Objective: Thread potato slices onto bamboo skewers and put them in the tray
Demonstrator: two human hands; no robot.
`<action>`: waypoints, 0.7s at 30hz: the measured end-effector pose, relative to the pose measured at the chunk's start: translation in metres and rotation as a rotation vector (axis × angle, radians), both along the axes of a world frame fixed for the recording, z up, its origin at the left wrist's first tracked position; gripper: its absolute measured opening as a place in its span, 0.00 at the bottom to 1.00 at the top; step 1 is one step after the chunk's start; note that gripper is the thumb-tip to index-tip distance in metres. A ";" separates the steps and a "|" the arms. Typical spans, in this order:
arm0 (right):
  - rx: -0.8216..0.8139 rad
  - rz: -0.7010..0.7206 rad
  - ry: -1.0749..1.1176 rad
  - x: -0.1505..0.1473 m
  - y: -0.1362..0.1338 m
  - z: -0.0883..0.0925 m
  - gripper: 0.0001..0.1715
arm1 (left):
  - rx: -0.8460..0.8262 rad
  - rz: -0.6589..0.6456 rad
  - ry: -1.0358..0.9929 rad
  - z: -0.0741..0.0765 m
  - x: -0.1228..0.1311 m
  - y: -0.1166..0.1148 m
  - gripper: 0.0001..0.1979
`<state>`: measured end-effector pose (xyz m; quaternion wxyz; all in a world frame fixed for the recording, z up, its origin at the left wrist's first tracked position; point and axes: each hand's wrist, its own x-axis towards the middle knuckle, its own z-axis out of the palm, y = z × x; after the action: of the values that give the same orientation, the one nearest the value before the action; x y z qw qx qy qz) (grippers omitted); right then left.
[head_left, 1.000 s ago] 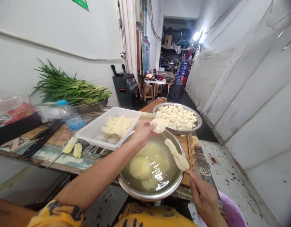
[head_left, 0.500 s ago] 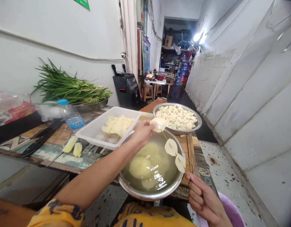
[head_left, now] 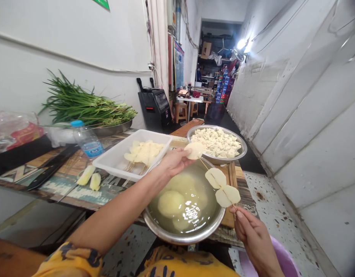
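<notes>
My left hand [head_left: 177, 161] pinches a thin pale potato slice [head_left: 195, 150] at the tip end of a wooden skewer [head_left: 204, 163]. My right hand [head_left: 250, 227] is closed round the skewer's lower end. Two more slices, an upper threaded slice [head_left: 215, 177] and a lower threaded slice [head_left: 228, 196], sit on the stick between my hands. Below them is a metal bowl [head_left: 183, 240] of cloudy water, with several pale slices [head_left: 171, 204] under the surface. A white plastic tray [head_left: 114, 168] beside it holds skewered slices [head_left: 144, 151].
Behind the bowl stands a metal basin [head_left: 243, 152] of pale chopped pieces. Bare skewers [head_left: 232, 175] lie to its right. Leftward are a water bottle [head_left: 89, 142], a black-handled knife [head_left: 47, 173], vegetable pieces [head_left: 86, 175] and a heap of green stalks [head_left: 85, 105]. A purple tub [head_left: 284, 257] stands lower right.
My right hand has shifted slightly right, and the two threaded slices have moved right and turned flatter toward me. My left hand keeps its pinch on the end slice.
</notes>
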<state>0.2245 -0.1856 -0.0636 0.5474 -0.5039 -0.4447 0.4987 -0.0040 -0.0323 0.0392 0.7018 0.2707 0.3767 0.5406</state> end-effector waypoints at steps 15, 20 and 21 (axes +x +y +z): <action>-0.060 0.088 0.256 -0.018 -0.002 0.005 0.14 | 0.009 -0.051 0.048 -0.001 0.000 -0.002 0.04; -0.216 0.280 0.464 -0.011 -0.001 0.011 0.13 | 0.096 -0.089 0.112 0.000 0.000 -0.004 0.03; -0.221 0.286 0.462 -0.010 -0.001 0.011 0.13 | 0.125 -0.078 0.137 0.000 -0.001 -0.004 0.03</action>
<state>0.2149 -0.1867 -0.0523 0.4999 -0.3659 -0.3180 0.7177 -0.0046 -0.0365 0.0391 0.6766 0.3648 0.3784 0.5157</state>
